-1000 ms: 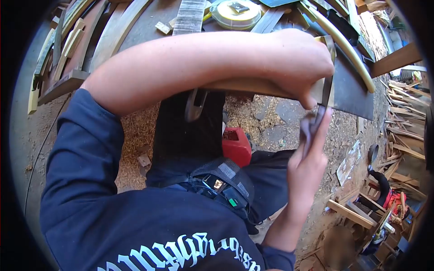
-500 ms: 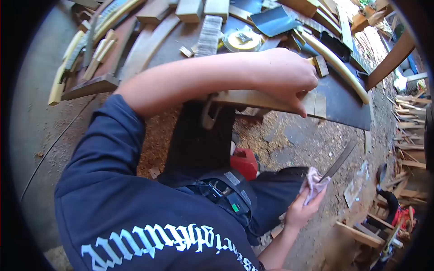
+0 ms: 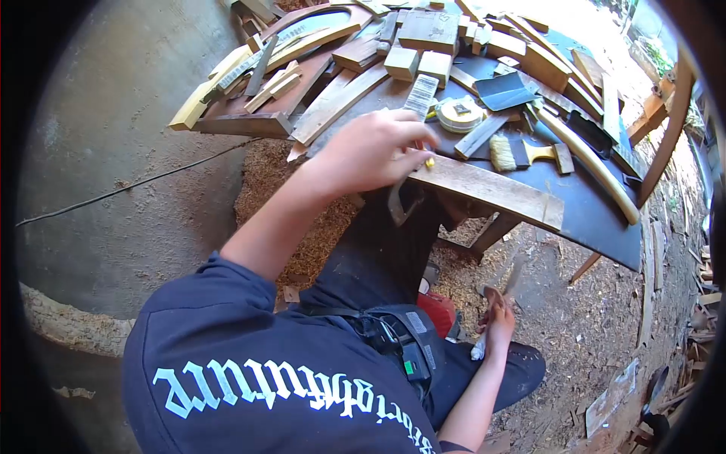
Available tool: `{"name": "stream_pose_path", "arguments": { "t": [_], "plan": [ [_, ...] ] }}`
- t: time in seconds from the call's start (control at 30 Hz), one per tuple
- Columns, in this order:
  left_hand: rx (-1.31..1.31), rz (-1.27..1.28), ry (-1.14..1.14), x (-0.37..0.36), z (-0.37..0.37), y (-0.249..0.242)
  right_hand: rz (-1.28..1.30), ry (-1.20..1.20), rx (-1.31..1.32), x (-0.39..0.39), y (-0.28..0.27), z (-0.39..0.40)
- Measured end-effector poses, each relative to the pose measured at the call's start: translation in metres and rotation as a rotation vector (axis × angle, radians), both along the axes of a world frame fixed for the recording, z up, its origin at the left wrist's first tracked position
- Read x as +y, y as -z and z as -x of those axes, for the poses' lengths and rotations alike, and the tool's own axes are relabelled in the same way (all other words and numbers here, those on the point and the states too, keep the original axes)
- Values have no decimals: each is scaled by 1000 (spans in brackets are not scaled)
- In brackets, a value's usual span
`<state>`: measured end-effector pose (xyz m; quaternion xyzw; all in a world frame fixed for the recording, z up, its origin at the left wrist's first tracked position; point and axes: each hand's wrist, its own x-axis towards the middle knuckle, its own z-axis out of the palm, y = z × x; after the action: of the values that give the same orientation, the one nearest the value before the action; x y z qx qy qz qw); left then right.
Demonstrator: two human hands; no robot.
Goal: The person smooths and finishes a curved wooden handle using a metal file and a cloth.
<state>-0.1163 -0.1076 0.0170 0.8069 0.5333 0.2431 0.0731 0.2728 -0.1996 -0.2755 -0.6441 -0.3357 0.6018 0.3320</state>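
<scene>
My left hand is at the left end of a flat wooden board on the front edge of the table. Its thumb and fingers are pinched together, and a small yellow bit shows at their tips. What they hold is hardly visible. A curved clamp-like piece hangs just below this hand. Low over my right leg, my right hand is closed round a long narrow blade, which points up and is blurred. A pale cloth sticks out below the fingers.
The dark table carries wood blocks, a brush, a tape roll, a blue curved sheet and a curved wooden piece. Wood shavings cover the floor. A black cable crosses the ground at left.
My left hand has moved left along the board, from its right end to its left end. The right hand has swung inward with the blade, now more upright. The view has shifted.
</scene>
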Motion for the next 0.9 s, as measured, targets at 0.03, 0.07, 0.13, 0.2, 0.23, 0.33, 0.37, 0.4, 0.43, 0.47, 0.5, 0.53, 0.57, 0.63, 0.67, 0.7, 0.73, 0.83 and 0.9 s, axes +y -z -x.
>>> {"name": "stream_pose_path", "arguments": {
  "t": [0.03,0.07,0.13,0.2,0.23,0.33,0.37,0.4,0.43,0.47,0.5,0.53,0.57,0.63,0.67,0.7,0.73,0.83,0.9],
  "plan": [
    [-43,-60,132,10,-17,-2,-1,-3,-23,4,3,1],
    [-13,-89,162,22,-35,-1,1,1,-46,6,8,2],
    [44,-154,232,48,-73,0,-86,34,-35,8,28,1],
    [193,-134,199,75,-107,8,-88,38,-88,6,27,3],
    [302,-128,161,88,-121,13,-81,22,-107,5,28,3],
    [474,-17,109,122,-147,16,-91,34,-136,0,29,4],
    [437,-74,107,135,-151,24,-74,46,-132,-1,26,4],
    [431,-113,99,137,-155,22,-55,68,-132,-5,23,1],
    [518,-98,77,137,-160,21,-233,10,-255,-6,39,-3],
    [600,-39,29,125,-165,10,-272,-32,-325,-9,39,-2],
    [642,-50,-44,121,-171,12,-311,-73,-397,-10,38,0],
    [576,-30,-49,127,-171,18,-350,-109,-471,-9,38,1],
    [510,14,-53,135,-169,21,-278,-172,-533,-9,24,3],
    [472,-116,-41,125,-175,12,-420,-258,-619,-6,63,4],
    [504,-35,-56,130,-181,7,-138,-273,-528,-1,17,5],
    [459,0,-32,133,-184,7,-217,-151,-525,-3,27,7],
    [427,38,-37,137,-183,4,-311,-57,-513,-6,34,11],
    [308,189,20,162,-186,12,-201,-97,-449,-6,14,10],
    [222,221,63,173,-189,14,-190,-123,-464,-4,14,9]
  ]
}}
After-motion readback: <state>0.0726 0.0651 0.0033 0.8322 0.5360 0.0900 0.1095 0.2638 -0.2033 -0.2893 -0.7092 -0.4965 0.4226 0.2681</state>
